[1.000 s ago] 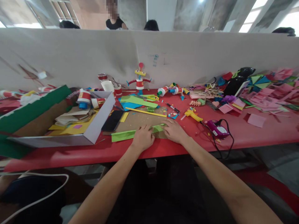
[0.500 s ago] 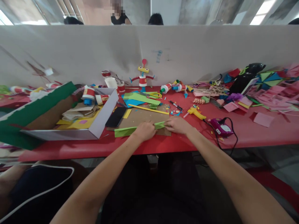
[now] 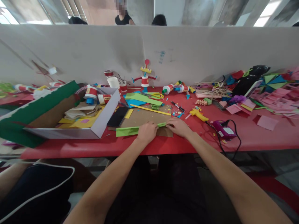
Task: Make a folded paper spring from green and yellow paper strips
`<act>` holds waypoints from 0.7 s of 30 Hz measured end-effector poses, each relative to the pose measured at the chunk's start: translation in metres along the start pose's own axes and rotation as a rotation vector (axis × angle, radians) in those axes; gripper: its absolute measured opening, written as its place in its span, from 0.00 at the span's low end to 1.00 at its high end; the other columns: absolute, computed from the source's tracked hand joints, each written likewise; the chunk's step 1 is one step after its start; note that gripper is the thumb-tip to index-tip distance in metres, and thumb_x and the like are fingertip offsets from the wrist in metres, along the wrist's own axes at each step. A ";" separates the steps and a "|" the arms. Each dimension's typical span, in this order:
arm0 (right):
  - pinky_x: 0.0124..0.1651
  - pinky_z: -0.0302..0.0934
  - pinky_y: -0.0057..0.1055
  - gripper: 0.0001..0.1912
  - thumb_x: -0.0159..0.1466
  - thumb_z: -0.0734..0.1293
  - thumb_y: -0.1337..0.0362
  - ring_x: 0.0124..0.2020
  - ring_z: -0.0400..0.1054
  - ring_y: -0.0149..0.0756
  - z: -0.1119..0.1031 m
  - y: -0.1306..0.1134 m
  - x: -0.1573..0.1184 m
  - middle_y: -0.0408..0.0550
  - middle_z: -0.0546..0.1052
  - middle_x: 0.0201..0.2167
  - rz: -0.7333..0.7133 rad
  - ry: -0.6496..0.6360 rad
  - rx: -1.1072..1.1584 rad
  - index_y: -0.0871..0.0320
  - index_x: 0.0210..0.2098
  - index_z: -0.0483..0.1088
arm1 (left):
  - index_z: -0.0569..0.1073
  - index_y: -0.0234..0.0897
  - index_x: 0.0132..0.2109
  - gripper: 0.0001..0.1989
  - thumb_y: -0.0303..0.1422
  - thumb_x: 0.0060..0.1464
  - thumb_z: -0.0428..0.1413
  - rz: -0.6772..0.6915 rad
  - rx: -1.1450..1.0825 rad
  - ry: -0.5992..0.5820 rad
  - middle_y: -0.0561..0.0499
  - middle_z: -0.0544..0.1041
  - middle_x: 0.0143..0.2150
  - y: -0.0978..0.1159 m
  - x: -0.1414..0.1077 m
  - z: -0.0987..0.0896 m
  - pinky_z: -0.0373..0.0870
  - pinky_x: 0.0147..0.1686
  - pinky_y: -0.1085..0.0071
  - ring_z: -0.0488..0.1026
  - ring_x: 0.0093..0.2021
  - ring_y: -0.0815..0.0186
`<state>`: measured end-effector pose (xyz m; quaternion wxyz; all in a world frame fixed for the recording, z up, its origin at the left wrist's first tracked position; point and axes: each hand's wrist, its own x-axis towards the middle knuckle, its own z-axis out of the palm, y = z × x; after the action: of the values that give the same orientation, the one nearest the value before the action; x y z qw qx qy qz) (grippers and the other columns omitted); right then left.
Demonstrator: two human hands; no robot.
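A long green paper strip lies across the front of a brown cardboard sheet, its left part flat and its right part narrow and folded. My left hand is closed on the strip near its middle. At the strip's right end, my right hand pinches it between thumb and fingers. Behind the hands are a yellow strip, a coiled green paper spring and green paper with yellow-handled scissors on it.
On the left stands an open box of paper and cups, beside a black phone. A paper figure stands at the back. To the right lie a yellow glue gun, a purple device with a cable, and pink paper.
The view has shifted slightly, moving the scene a little to the right. My left hand's fingers have closed up nearer to my right hand along the green strip.
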<state>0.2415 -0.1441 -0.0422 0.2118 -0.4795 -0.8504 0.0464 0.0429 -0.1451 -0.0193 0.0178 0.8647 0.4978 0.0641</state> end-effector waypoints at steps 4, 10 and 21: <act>0.36 0.58 0.28 0.11 0.62 0.60 0.65 0.32 0.66 0.33 0.012 0.008 0.003 0.47 0.74 0.29 0.162 0.079 0.148 0.59 0.27 0.71 | 0.74 0.39 0.41 0.16 0.38 0.58 0.43 -0.101 -0.050 -0.017 0.45 0.75 0.42 -0.002 0.003 0.000 0.66 0.38 0.69 0.71 0.43 0.61; 0.31 0.55 0.25 0.08 0.59 0.64 0.62 0.28 0.65 0.31 0.015 0.010 0.008 0.45 0.72 0.26 0.315 0.071 0.098 0.59 0.27 0.71 | 0.75 0.38 0.37 0.12 0.34 0.53 0.47 -0.229 -0.080 -0.064 0.44 0.76 0.40 -0.001 0.016 0.001 0.68 0.34 0.67 0.73 0.39 0.59; 0.29 0.53 0.25 0.09 0.57 0.67 0.59 0.29 0.66 0.33 0.012 0.013 0.017 0.45 0.73 0.26 0.365 -0.030 -0.025 0.58 0.26 0.70 | 0.77 0.37 0.38 0.15 0.38 0.49 0.50 -0.301 -0.148 -0.212 0.42 0.78 0.38 -0.008 0.031 -0.002 0.69 0.35 0.68 0.74 0.40 0.57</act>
<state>0.2393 -0.1209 -0.0516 0.1811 -0.6276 -0.7528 0.0808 0.0513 -0.1145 -0.0155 0.1428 0.7788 0.6108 0.0057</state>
